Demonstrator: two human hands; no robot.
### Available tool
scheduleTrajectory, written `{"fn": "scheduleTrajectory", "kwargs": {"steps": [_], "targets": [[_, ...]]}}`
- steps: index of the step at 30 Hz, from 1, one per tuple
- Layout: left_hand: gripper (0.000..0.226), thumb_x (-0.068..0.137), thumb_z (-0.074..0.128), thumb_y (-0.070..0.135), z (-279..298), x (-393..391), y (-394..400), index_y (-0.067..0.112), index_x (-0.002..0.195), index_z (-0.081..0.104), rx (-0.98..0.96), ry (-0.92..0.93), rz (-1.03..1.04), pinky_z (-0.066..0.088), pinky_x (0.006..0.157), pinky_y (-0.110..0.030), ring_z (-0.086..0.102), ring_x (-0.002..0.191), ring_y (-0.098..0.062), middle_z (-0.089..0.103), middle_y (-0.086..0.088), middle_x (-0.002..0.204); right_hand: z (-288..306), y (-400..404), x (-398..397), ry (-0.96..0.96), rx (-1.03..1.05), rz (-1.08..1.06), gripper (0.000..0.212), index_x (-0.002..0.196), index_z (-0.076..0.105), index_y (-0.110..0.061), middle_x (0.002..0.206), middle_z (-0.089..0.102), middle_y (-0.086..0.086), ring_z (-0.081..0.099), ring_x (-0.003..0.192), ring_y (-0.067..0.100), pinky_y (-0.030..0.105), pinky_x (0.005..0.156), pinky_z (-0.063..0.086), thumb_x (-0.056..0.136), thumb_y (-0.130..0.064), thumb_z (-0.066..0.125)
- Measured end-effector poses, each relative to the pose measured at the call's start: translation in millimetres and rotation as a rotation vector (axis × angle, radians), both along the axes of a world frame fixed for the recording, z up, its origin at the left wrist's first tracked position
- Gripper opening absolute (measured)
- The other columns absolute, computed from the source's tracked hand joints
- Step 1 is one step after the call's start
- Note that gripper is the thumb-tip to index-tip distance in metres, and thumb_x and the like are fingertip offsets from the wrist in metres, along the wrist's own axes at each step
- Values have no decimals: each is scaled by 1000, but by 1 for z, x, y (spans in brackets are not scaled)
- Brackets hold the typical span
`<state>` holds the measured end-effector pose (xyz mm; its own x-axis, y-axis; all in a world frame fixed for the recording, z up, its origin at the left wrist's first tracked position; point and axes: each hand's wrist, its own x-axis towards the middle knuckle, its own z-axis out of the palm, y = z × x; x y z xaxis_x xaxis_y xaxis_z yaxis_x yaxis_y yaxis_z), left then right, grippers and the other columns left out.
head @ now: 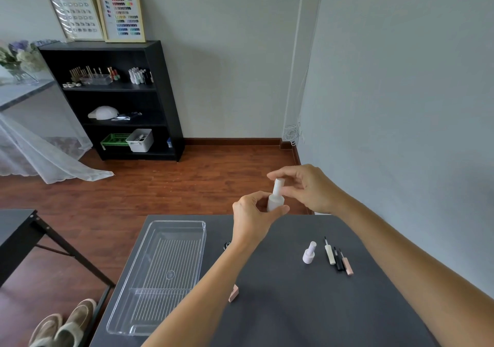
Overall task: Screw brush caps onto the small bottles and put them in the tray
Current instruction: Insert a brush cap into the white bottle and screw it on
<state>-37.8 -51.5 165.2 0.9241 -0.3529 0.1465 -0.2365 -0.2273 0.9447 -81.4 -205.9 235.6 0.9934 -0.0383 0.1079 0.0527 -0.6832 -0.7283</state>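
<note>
Head view shows both my hands raised above the far edge of the dark grey desk (280,306). My left hand (250,219) is wrapped around the body of a small white frosted bottle (274,203), fingers curled so that most of the lower part of the bottle is hidden behind them. My right hand (307,186) pinches the white cylindrical brush cap (278,185) sitting on top of that bottle, thumb and fingertips closed on it; how far the cap is threaded down I cannot tell, since the joint is covered by my fingers.

A clear plastic rectangular tray (160,277) with a ribbed floor lies on the left part of the desk, and my left forearm crosses over its near right corner. Right of my arms, a second small white bottle with its cap on (309,253) lies tipped on the desk. Just beside it are three loose slim brush caps, close together: a white one (330,253), a black one (338,261) and a pale pink one (347,264). A pink object (234,293) peeks out from under my left forearm, mostly hidden. A small dark thing (226,245) near my left wrist is also too covered to identify.
</note>
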Motion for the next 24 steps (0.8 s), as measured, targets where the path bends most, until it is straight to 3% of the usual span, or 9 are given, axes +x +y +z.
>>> {"fn": "scheduleTrajectory", "kwargs": {"steps": [4, 7, 9, 12, 13, 16, 20, 22, 24], "targets": [[19, 66, 89, 35, -1, -2, -3, 26, 74, 74, -3, 4, -8, 41, 51, -7, 55, 50, 4, 64, 23, 56, -3, 2, 3, -93, 10, -158, 9, 87, 72, -23, 77, 70, -14, 64, 71, -5, 16, 70, 49, 80, -24, 79], [21, 66, 89, 35, 0, -2, -5, 23, 76, 75, 6, -6, 3, 43, 52, -8, 55, 50, 3, 66, 21, 57, -13, 5, 5, -143, -73, -298, 36, 73, 61, -16, 62, 59, -10, 51, 54, 2, 11, 53, 39, 74, -48, 78], [19, 67, 89, 34, 1, -1, -6, 25, 72, 73, -4, -5, -3, 41, 50, -7, 54, 49, 4, 64, 21, 55, -17, 6, 4, -177, -58, -289, 36, 83, 60, -16, 73, 63, -10, 55, 64, 1, 11, 59, 42, 77, -48, 76], [19, 67, 89, 33, 2, 0, -5, 25, 76, 75, -13, 14, -8, 40, 49, -6, 55, 49, 5, 65, 22, 56, -16, 2, 2, -94, 173, -125, 36, 121, 61, -20, 121, 67, -7, 62, 112, 3, 20, 93, 51, 87, -24, 72], [20, 67, 89, 34, 2, 0, -5, 24, 78, 76, -14, 18, -8, 40, 49, -7, 55, 50, 5, 65, 22, 56, -15, 0, 1, -70, 253, -79, 36, 124, 63, -19, 125, 67, -5, 62, 116, 5, 26, 98, 51, 89, -14, 70], [21, 66, 89, 34, 2, 0, -5, 25, 80, 77, -20, 27, -7, 41, 48, -8, 56, 50, 4, 66, 21, 57, -14, 1, 1, -123, 272, -105, 26, 106, 73, -20, 105, 76, -1, 72, 97, 10, 36, 90, 58, 84, -7, 74], [19, 66, 89, 33, 2, -1, -8, 24, 73, 74, -21, 5, -3, 39, 47, -7, 53, 47, 4, 65, 20, 54, -16, 4, 4, -166, 172, -230, 30, 83, 64, -19, 76, 68, -8, 62, 67, 6, 29, 71, 58, 68, -32, 87], [20, 67, 89, 32, 2, 0, -8, 23, 68, 71, -16, -2, -11, 38, 46, -7, 51, 45, 3, 62, 20, 52, -19, 3, 5, -133, 183, -227, 38, 93, 60, -21, 84, 63, -11, 59, 74, 1, 25, 73, 54, 70, -38, 85], [19, 67, 89, 33, 4, 2, -7, 25, 69, 72, -16, 10, -18, 38, 47, -7, 52, 46, 3, 63, 20, 53, -19, 1, 4, -86, 257, -151, 42, 116, 60, -22, 111, 65, -11, 62, 104, 1, 29, 93, 53, 80, -30, 78]]}}
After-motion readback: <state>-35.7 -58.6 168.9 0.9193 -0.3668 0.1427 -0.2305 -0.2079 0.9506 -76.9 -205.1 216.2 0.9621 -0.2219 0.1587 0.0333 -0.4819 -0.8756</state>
